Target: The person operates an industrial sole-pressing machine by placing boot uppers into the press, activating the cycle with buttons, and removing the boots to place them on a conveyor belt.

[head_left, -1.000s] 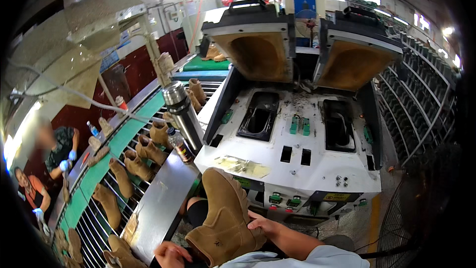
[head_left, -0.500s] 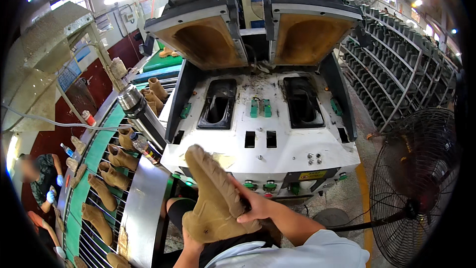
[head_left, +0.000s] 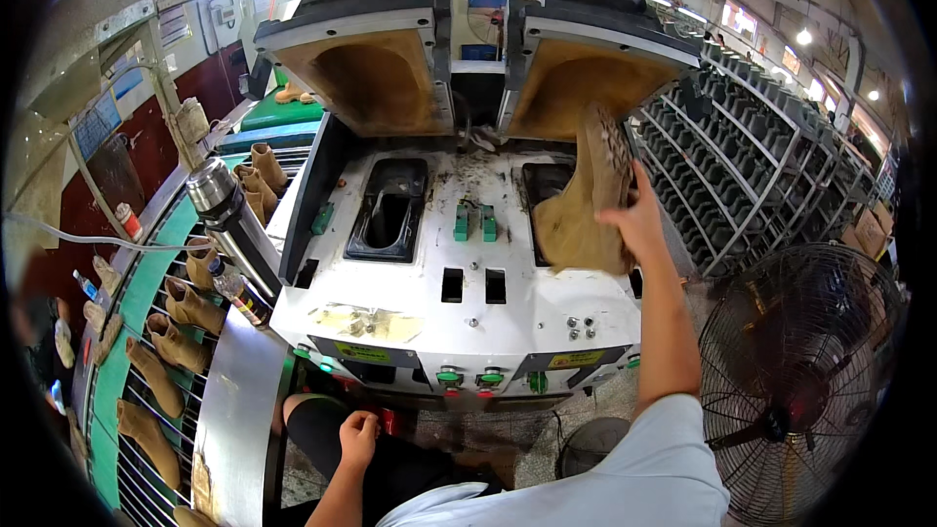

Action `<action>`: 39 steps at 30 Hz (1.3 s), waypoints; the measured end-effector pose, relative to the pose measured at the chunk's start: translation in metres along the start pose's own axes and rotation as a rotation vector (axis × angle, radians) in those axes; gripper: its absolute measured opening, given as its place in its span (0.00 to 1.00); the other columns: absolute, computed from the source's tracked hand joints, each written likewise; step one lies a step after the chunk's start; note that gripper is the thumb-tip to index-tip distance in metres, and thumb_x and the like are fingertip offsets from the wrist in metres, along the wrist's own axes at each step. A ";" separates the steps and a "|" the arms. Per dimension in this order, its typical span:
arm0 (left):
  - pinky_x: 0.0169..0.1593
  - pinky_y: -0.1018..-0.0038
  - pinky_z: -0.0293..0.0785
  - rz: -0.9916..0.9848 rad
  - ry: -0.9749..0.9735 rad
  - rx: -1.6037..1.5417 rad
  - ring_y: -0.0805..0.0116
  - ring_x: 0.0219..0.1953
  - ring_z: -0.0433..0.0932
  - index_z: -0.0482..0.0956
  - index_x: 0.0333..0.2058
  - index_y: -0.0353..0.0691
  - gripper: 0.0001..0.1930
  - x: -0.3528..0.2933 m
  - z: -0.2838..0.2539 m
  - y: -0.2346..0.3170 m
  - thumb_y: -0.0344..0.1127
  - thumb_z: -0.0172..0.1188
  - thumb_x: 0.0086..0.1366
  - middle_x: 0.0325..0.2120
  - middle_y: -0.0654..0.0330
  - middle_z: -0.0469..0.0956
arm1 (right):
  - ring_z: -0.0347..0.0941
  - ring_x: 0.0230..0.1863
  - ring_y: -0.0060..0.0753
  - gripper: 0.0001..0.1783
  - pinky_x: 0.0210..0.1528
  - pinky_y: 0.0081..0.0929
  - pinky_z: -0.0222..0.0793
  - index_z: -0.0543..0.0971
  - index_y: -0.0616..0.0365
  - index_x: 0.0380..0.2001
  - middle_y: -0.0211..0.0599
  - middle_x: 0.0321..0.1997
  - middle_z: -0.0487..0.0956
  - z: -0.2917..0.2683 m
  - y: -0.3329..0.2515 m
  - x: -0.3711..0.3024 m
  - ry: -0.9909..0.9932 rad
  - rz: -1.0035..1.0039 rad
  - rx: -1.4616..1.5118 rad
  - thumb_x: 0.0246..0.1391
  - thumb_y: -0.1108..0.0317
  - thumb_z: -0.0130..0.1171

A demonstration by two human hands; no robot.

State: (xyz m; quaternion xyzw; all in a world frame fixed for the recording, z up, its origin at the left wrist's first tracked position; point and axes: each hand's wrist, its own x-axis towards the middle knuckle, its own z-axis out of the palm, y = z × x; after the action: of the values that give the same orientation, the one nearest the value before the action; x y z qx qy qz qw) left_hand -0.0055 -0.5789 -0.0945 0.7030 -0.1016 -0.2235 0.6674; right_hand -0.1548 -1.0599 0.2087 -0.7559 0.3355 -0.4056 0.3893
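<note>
A tan suede boot (head_left: 576, 215) is in my right hand (head_left: 639, 220), which grips it by the sole side. The boot is held sole to the right and toe up, over the right opening of a white two-station machine (head_left: 390, 283), and hides most of that opening. Above it the right lid (head_left: 600, 68), padded brown inside, is raised. My left hand (head_left: 360, 437) is closed near my knee, in front of the machine; whether anything is inside the fingers cannot be seen. The left opening (head_left: 393, 220) shows as a black-rimmed dark hollow, under the raised left lid (head_left: 361, 78).
Several tan boots (head_left: 151, 381) lie on a roller conveyor (head_left: 137, 459) at left. A steel flask (head_left: 234, 220) and a plastic bottle (head_left: 239, 293) stand beside it. At right are a large black fan (head_left: 795, 390) and racks of dark boots (head_left: 742, 156). A co-worker is at the far left edge.
The boot has moved from in front of my body, up and right, over the machine's right opening. My left hand has let go of it and closed near my knee.
</note>
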 end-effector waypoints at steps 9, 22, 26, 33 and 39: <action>0.28 0.79 0.68 -0.026 0.004 0.088 0.76 0.22 0.72 0.77 0.29 0.33 0.07 0.003 -0.004 -0.002 0.30 0.55 0.64 0.19 0.63 0.75 | 0.72 0.55 0.50 0.64 0.52 0.35 0.69 0.48 0.52 0.69 0.54 0.54 0.74 0.065 0.002 0.112 -0.192 0.334 -0.643 0.25 0.54 0.67; 0.30 0.77 0.71 -0.010 0.002 0.227 0.74 0.24 0.76 0.79 0.30 0.32 0.09 0.011 0.003 -0.005 0.33 0.57 0.62 0.20 0.61 0.78 | 0.69 0.57 0.51 0.41 0.56 0.39 0.67 0.66 0.57 0.58 0.49 0.58 0.72 0.112 0.055 0.075 -0.209 0.276 -0.863 0.45 0.43 0.59; 0.34 0.72 0.74 0.001 -0.057 0.533 0.65 0.27 0.80 0.81 0.33 0.36 0.11 0.015 0.023 0.001 0.38 0.59 0.59 0.24 0.54 0.81 | 0.63 0.60 0.51 0.31 0.60 0.41 0.61 0.70 0.61 0.56 0.51 0.57 0.71 0.077 0.120 0.018 -0.010 -0.312 -0.833 0.56 0.49 0.51; 0.48 0.62 0.72 0.042 -0.774 0.640 0.50 0.45 0.78 0.77 0.46 0.38 0.20 0.006 0.122 0.035 0.45 0.50 0.63 0.42 0.46 0.78 | 0.62 0.32 0.28 0.09 0.39 0.29 0.63 0.70 0.64 0.36 0.33 0.32 0.67 0.010 0.227 -0.236 0.716 0.064 0.092 0.62 0.69 0.43; 0.38 0.60 0.71 -0.008 -0.559 0.160 0.53 0.30 0.76 0.77 0.32 0.35 0.10 0.032 0.190 -0.002 0.35 0.49 0.63 0.24 0.52 0.77 | 0.59 0.25 0.23 0.11 0.30 0.25 0.60 0.68 0.55 0.26 0.28 0.24 0.64 0.035 0.271 -0.249 0.559 0.673 0.320 0.60 0.63 0.47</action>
State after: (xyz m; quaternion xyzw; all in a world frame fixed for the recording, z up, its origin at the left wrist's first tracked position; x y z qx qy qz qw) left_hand -0.0631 -0.7623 -0.1039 0.6650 -0.2961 -0.4024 0.5552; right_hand -0.2874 -0.9723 -0.1251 -0.3968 0.5875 -0.4916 0.5057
